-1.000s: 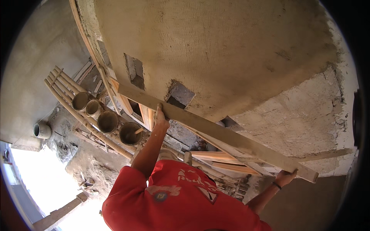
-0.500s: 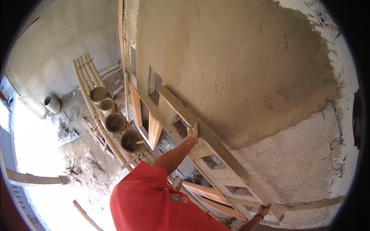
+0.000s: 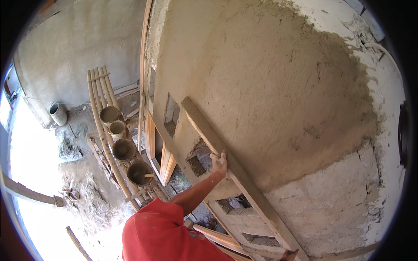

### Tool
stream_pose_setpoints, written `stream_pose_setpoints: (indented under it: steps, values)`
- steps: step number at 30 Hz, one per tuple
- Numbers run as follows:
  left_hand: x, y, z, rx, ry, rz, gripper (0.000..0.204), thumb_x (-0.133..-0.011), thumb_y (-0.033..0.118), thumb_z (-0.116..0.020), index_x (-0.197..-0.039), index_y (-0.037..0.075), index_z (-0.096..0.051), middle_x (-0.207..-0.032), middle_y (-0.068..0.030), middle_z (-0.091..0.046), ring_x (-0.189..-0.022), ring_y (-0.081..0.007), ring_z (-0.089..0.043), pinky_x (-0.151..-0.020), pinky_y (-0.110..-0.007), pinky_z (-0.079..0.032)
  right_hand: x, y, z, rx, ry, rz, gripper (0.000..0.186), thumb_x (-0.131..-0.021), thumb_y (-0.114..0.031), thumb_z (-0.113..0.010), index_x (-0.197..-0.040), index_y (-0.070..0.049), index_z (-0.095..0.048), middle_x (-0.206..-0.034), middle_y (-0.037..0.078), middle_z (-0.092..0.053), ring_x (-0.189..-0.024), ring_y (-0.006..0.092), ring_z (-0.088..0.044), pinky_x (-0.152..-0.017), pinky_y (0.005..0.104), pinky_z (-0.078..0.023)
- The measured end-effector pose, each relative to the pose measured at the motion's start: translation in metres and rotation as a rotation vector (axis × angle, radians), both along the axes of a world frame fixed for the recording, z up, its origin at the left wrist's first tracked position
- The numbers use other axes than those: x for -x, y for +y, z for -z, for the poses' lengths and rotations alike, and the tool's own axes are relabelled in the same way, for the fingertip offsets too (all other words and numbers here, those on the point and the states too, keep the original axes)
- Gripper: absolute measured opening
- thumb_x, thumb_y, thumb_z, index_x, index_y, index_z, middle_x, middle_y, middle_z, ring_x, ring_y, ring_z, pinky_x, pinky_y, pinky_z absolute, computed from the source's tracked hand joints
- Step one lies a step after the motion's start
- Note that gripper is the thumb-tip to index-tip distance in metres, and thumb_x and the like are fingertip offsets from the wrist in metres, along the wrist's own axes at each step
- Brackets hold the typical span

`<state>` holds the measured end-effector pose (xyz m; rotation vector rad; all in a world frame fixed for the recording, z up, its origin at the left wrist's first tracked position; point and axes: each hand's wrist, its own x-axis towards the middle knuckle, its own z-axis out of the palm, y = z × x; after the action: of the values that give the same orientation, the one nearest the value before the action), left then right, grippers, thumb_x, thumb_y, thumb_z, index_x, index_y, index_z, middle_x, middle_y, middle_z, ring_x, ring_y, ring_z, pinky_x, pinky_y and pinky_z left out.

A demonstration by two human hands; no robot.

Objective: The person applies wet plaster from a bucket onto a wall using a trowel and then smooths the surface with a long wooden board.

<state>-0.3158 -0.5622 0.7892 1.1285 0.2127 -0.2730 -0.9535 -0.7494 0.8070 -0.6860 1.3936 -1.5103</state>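
A long straight wooden board (image 3: pixel 247 180) lies aslant against the wall, over the wet grey-brown plaster (image 3: pixel 270 100) and just right of a row of rectangular wall openings. My left hand (image 3: pixel 219 163) grips the board's left edge near its middle, with the thumb and fingers smeared with mortar. Down at the board's lower end, my right hand (image 3: pixel 289 255) holds the same edge; part of it is cut off by the picture's rim. Beside my left hand is one of the openings (image 3: pixel 199 157), with rough broken edges.
At left, several mortar buckets (image 3: pixel 124 150) stand in a row on a bamboo-pole platform (image 3: pixel 96 104). An orange-brown wooden frame (image 3: pixel 167 163) juts out below the wall. Paler unplastered wall (image 3: pixel 322 209) lies lower right. Rubble covers the floor around a grey cylindrical container (image 3: pixel 58 114).
The view has shifted a little. The board's lower end and my right hand now sit lower and further left in the picture. Both hands keep hold of the board.
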Motion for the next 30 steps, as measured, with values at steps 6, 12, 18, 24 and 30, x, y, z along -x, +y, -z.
stream_pose_setpoints:
  steps: [6, 12, 18, 24, 30]
  values:
    - [0.002, 0.017, -0.103, -0.203, -0.250, -0.026, 0.043, -0.090, 0.031, -0.054, -0.107, -0.005, -0.037, -0.101, -0.0220, -0.051, -0.095, -0.0314, -0.052, -0.083, -0.041, -0.041, -0.015, 0.005, -0.030, 0.005, 0.067, 0.045, 0.038, -0.093, -0.038, -0.049, -0.106, -0.002, -0.052, -0.082, 0.006, -0.051, -0.070, 0.0197, -0.047, -0.066, 0.0319, -0.043]
    - [-0.021, 0.028, -0.182, -0.226, -0.370, 0.034, 0.046, -0.091, 0.031, -0.052, -0.107, -0.008, -0.033, -0.099, -0.0209, -0.049, -0.095, -0.0261, -0.050, -0.083, -0.039, -0.041, -0.040, 0.008, -0.062, 0.031, 0.058, 0.012, 0.036, -0.094, -0.038, -0.050, -0.074, -0.008, -0.054, -0.062, 0.001, -0.042, -0.061, 0.0170, -0.039, -0.056, 0.0289, -0.037]
    - [-0.047, 0.035, -0.264, -0.120, -0.529, -0.003, 0.047, -0.088, 0.022, -0.053, -0.110, -0.017, -0.038, -0.101, -0.0311, -0.057, -0.093, -0.0379, -0.060, -0.082, -0.042, -0.045, -0.065, 0.007, -0.087, 0.041, -0.224, -0.032, 0.031, -0.092, -0.032, -0.052, -0.101, -0.003, -0.051, -0.092, 0.008, -0.049, -0.083, 0.0218, -0.049, -0.072, 0.0330, -0.042]
    - [-0.071, 0.050, -0.372, -0.151, -0.683, -0.034, 0.050, -0.087, 0.025, -0.055, -0.107, -0.018, -0.039, -0.099, -0.0302, -0.058, -0.094, -0.0392, -0.060, -0.082, -0.042, -0.045, -0.060, -0.004, -0.075, 0.296, 0.267, -0.338, 0.051, -0.093, -0.028, -0.048, -0.132, 0.003, -0.037, -0.131, 0.017, -0.046, -0.117, 0.0282, -0.048, -0.096, 0.0341, -0.041]
    - [-0.087, 0.036, -0.359, 0.030, -0.717, 0.012, 0.040, -0.085, 0.019, -0.059, -0.098, -0.011, -0.036, -0.094, -0.0199, -0.051, -0.086, -0.0235, -0.055, -0.075, -0.037, -0.047, -0.076, 0.015, -0.089, 0.389, 0.078, -0.245, 0.051, -0.093, -0.019, -0.050, -0.135, 0.002, -0.032, -0.136, 0.016, -0.039, -0.123, 0.0274, -0.042, -0.100, 0.0311, -0.037]
